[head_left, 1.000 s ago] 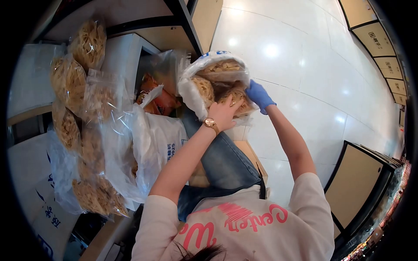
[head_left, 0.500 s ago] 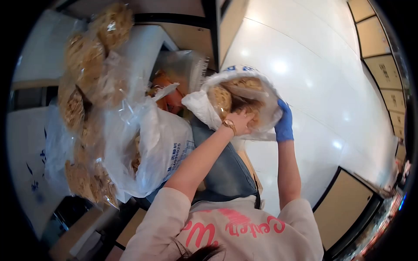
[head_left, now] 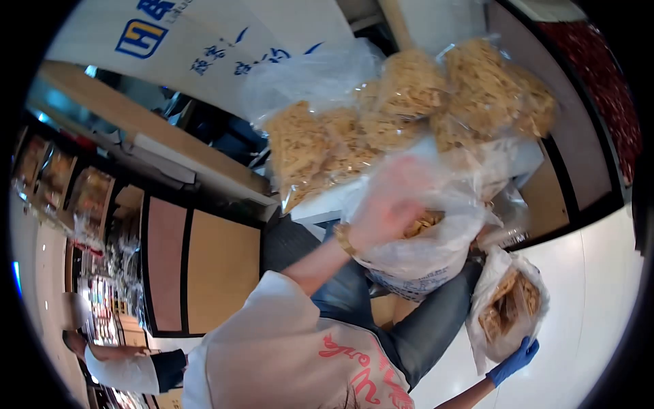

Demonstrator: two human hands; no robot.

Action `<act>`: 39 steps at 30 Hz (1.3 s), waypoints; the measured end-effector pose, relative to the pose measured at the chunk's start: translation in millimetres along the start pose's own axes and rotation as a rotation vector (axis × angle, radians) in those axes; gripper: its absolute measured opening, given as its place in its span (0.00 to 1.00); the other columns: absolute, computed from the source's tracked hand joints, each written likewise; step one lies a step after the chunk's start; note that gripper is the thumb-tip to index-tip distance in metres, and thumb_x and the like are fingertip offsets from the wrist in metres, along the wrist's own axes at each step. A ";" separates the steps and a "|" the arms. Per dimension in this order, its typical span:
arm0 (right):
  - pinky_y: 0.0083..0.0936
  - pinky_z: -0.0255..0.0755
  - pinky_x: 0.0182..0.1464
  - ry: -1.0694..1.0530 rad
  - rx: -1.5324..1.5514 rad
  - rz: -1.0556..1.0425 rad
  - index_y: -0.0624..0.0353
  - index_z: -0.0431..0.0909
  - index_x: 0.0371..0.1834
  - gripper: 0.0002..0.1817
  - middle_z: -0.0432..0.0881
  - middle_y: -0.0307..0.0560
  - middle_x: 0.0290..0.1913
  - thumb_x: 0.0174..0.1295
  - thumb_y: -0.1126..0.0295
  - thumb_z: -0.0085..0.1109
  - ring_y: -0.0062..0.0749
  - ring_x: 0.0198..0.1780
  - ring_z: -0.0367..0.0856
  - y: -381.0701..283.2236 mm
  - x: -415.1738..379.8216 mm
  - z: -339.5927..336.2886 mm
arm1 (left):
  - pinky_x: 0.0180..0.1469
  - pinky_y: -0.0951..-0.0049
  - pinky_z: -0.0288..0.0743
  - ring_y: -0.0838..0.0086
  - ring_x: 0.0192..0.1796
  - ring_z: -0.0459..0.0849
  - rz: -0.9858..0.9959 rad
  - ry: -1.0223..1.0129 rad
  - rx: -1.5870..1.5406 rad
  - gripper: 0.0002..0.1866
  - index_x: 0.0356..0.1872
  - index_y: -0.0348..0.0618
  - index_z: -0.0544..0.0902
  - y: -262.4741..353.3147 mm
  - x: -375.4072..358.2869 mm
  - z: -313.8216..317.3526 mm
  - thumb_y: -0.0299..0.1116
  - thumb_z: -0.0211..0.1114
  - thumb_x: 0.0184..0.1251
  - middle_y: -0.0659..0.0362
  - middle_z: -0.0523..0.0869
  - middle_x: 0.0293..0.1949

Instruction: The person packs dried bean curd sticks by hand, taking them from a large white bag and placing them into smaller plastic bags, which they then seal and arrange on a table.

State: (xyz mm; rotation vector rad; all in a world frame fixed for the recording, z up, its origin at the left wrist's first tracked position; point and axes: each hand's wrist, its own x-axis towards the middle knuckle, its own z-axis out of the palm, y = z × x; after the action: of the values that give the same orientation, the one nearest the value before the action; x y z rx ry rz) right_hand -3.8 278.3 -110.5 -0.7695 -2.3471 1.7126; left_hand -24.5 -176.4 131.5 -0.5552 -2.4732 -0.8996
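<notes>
My left hand [head_left: 387,206], bare with a gold watch [head_left: 343,238], is motion-blurred. It closes on a clear packet of pale dried noodles [head_left: 424,223] at the mouth of a large white plastic sack [head_left: 415,262] resting on my denim-clad lap. My right hand [head_left: 514,359], in a blue glove, grips the bottom of a smaller white bag [head_left: 507,310] low at the right. That bag's mouth is open and shows more noodle packets inside.
Several clear packets of dried noodles [head_left: 409,102] are heaped on a white surface above the sack. A white panel with blue characters [head_left: 204,41] lies behind them. Wood-faced cabinet panels [head_left: 211,266] stand left. Another person's sleeve [head_left: 129,371] shows lower left. Glossy white floor [head_left: 599,273] lies right.
The view has swung around sharply. My left hand has left the small white bag and moved to the large sack; my right hand has lowered the small bag to the side.
</notes>
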 end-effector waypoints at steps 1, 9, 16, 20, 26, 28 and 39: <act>0.25 0.68 0.48 0.029 -0.044 -0.055 0.67 0.73 0.44 0.15 0.76 0.45 0.40 0.60 0.67 0.56 0.30 0.43 0.71 -2.2 -4.7 1.3 | 0.63 0.60 0.60 0.56 0.64 0.66 -0.105 0.112 0.242 0.22 0.51 0.40 0.76 -18.3 -13.5 -34.3 0.26 0.62 0.51 0.50 0.73 0.56; 0.31 0.60 0.63 0.210 -0.162 -0.260 0.64 0.67 0.62 0.27 0.70 0.50 0.62 0.59 0.66 0.56 0.39 0.61 0.68 -37.6 -36.0 14.0 | 0.61 0.66 0.59 0.60 0.61 0.65 -1.194 1.146 0.373 0.38 0.57 0.36 0.68 -235.5 -195.2 -229.7 0.53 0.67 0.52 0.45 0.69 0.59; 0.32 0.58 0.63 0.318 -0.168 -0.502 0.65 0.71 0.55 0.20 0.74 0.47 0.57 0.61 0.68 0.53 0.37 0.59 0.70 -100.0 -79.1 29.1 | 0.63 0.52 0.52 0.64 0.67 0.60 -1.277 0.862 -0.451 0.44 0.61 0.42 0.67 -213.5 -207.8 -223.6 0.69 0.56 0.52 0.57 0.67 0.63; 0.32 0.63 0.57 0.098 0.070 -0.501 0.65 0.73 0.49 0.16 0.75 0.49 0.53 0.62 0.67 0.51 0.34 0.54 0.71 -162.4 -130.1 80.4 | 0.54 0.58 0.68 0.63 0.56 0.74 -1.397 0.850 -1.027 0.39 0.59 0.47 0.71 -282.7 -292.4 -221.4 0.66 0.57 0.54 0.57 0.76 0.55; 0.25 0.66 0.52 -0.658 0.411 -0.427 0.64 0.76 0.43 0.12 0.76 0.45 0.45 0.55 0.81 0.54 0.33 0.48 0.74 -244.4 -244.1 178.2 | 0.45 0.66 0.77 0.67 0.49 0.77 -1.277 0.942 -0.886 0.24 0.54 0.46 0.67 -246.5 -259.8 -190.2 0.43 0.63 0.61 0.56 0.76 0.48; 0.23 0.68 0.54 -1.158 0.471 0.104 0.63 0.75 0.48 0.15 0.77 0.45 0.46 0.56 0.78 0.57 0.31 0.50 0.74 -285.4 -274.3 224.1 | 0.46 0.66 0.76 0.68 0.51 0.76 -1.210 0.928 -0.838 0.25 0.56 0.51 0.61 -240.8 -251.3 -183.5 0.41 0.62 0.63 0.57 0.72 0.51; 0.47 0.49 0.68 -0.829 -0.194 -1.463 0.42 0.62 0.67 0.43 0.53 0.57 0.69 0.42 0.64 0.69 0.53 0.68 0.54 -338.8 -309.6 426.8 | 0.49 0.66 0.75 0.67 0.53 0.75 -1.108 0.845 -0.878 0.27 0.61 0.50 0.54 -250.9 -223.5 -145.3 0.41 0.56 0.67 0.53 0.72 0.52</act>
State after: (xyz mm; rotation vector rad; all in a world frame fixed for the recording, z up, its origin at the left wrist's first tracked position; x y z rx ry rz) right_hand -15.3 -307.6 111.5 1.5850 -2.2256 1.0603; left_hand 70.6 -499.6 -11.8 0.9266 -1.3521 -2.0647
